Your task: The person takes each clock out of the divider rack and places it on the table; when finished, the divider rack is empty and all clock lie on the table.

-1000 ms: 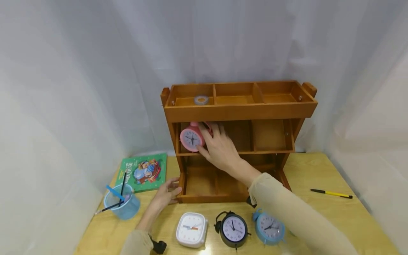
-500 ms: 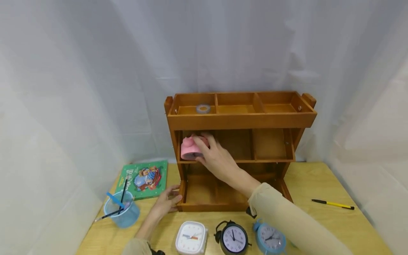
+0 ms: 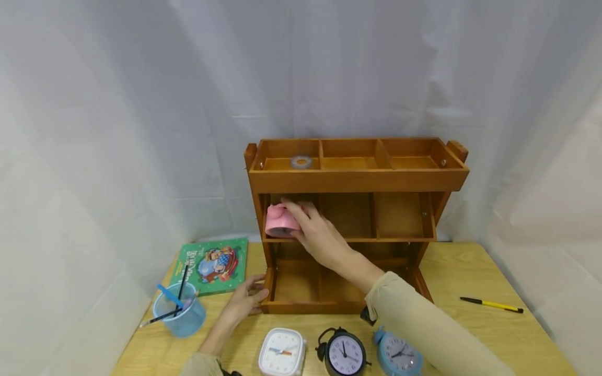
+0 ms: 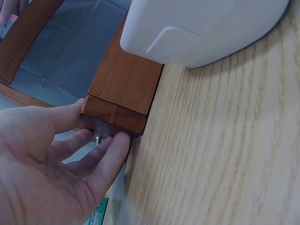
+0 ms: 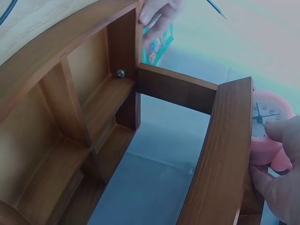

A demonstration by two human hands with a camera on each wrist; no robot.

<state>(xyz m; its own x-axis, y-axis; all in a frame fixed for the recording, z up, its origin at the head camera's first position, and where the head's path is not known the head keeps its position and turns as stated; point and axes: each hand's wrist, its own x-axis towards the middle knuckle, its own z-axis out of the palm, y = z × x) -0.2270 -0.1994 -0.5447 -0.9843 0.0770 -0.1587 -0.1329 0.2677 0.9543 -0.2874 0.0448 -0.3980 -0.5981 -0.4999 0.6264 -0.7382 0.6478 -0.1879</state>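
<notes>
My right hand [image 3: 324, 240] grips a pink twin-bell alarm clock [image 3: 280, 222] in the left compartment of the wooden shelf's [image 3: 357, 181] middle tier. The clock is tipped, its bells toward me and its face angled down. In the right wrist view, thumb and fingers hold the pink clock [image 5: 274, 105] at the tier's edge; part of it is hidden. My left hand [image 3: 244, 299] holds the shelf's lower left corner. The left wrist view shows thumb and fingertips on that wooden corner [image 4: 115, 115].
White [image 3: 282, 351], black [image 3: 345, 352] and blue [image 3: 400, 353] clocks stand before the shelf. A blue pen cup [image 3: 184, 316] and green book [image 3: 211, 265] lie left, a yellow pen [image 3: 491, 304] right. A tape roll [image 3: 301, 162] sits in the top tier.
The pink clock has tipped from facing me to face down, the right hand turning with it in the same compartment. The left hand keeps its place. The head view has shifted slightly upward.
</notes>
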